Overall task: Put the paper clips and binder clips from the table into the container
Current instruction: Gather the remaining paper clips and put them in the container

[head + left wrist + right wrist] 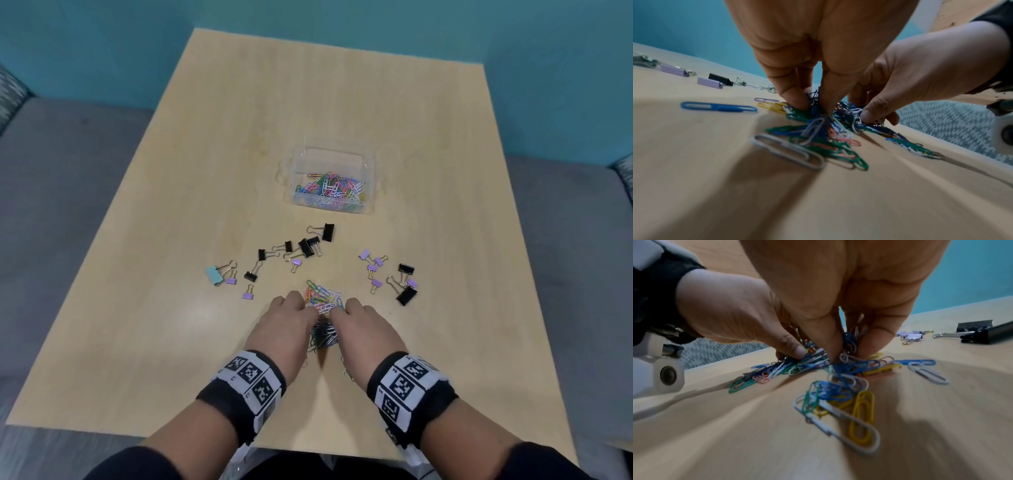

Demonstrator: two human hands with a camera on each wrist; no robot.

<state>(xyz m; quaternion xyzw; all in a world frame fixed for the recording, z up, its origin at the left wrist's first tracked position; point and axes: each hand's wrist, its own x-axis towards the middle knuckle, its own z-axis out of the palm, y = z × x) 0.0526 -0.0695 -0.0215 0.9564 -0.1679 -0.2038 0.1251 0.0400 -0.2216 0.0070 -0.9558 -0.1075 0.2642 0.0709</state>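
Observation:
A heap of coloured paper clips (324, 297) lies on the table near its front edge. My left hand (303, 306) and right hand (344, 308) close on the heap from either side. In the left wrist view the left hand's thumb and fingers (795, 100) pinch a bunch of clips (818, 139). The right wrist view shows the right hand (842, 352) pinching clips (838, 382) too, beside the left thumb. A clear plastic container (295, 161) stands beyond, with several paper clips inside. Black, purple and one teal binder clips (303, 248) lie between the heap and the container.
More binder clips (406, 282) lie right of the heap. The wooden table (205, 154) has bare surface at the back and on both sides. Grey upholstered seating (68, 171) flanks it, and a teal wall stands behind.

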